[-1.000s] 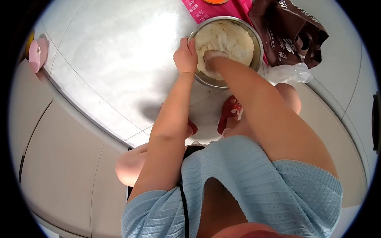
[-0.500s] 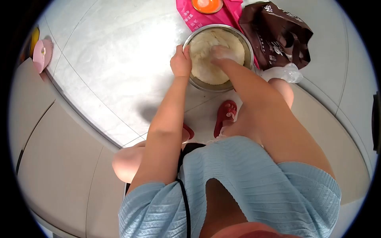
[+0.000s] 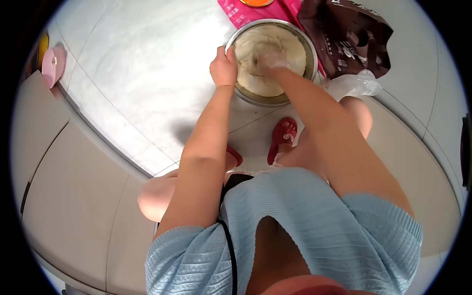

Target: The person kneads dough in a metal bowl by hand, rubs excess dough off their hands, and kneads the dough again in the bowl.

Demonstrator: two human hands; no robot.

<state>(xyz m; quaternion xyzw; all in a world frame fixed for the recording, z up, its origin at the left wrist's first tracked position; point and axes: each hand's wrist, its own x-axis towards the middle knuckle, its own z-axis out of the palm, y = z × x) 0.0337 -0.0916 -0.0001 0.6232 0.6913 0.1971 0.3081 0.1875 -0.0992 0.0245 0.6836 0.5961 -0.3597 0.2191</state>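
A round metal bowl (image 3: 268, 103) stands on the pale tiled floor and holds a wide mass of cream-coloured dough (image 3: 260, 84). My left hand (image 3: 223, 68) grips the bowl's left rim, its fingers wrapped over the edge. Pressed into the middle of the dough is my right hand (image 3: 271, 60), smeared by motion, so its fingers cannot be made out.
Behind the bowl lies a pink bag (image 3: 238, 12) with an orange round item (image 3: 256, 2) on it. A dark brown bag (image 3: 344, 39) and a clear plastic bag (image 3: 356, 83) are at the right. Red slippers (image 3: 282, 137) are below the bowl.
The bowl and the bags sit slightly higher in the view. My right hand has shifted a little left within the dough, while my left hand stays on the rim.
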